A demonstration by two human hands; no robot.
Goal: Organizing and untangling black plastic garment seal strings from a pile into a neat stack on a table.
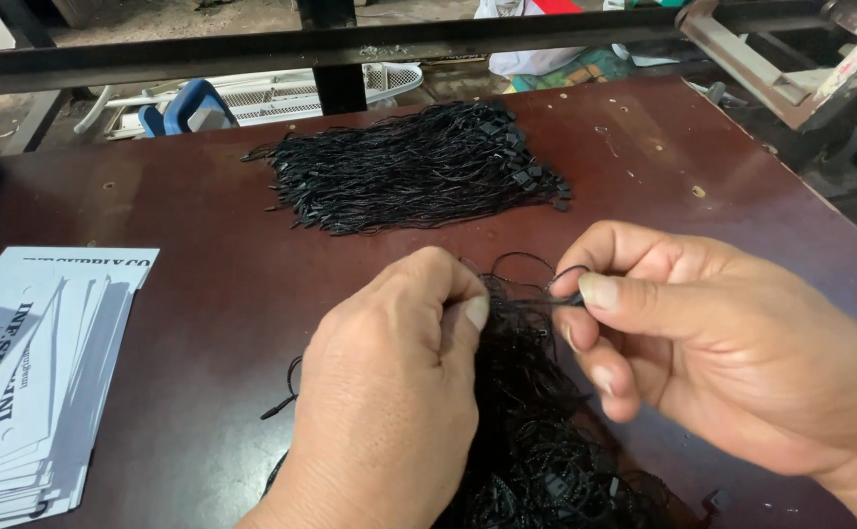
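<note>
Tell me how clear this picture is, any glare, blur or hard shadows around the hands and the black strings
Head view: soft daylight, no hard shadows; a pale sheen on the dark table at the far right; left hand and right hand are sharp; the strand pinched between them is thin but readable; the far string bundle merges into a dark mass; white cards are cropped at the left edge.

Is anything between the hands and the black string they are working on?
Nothing visible. The left hand and the right hand both pinch one black string directly, above the loose string pile. The neat string bundle and the white card stack lie apart on the table.
</note>
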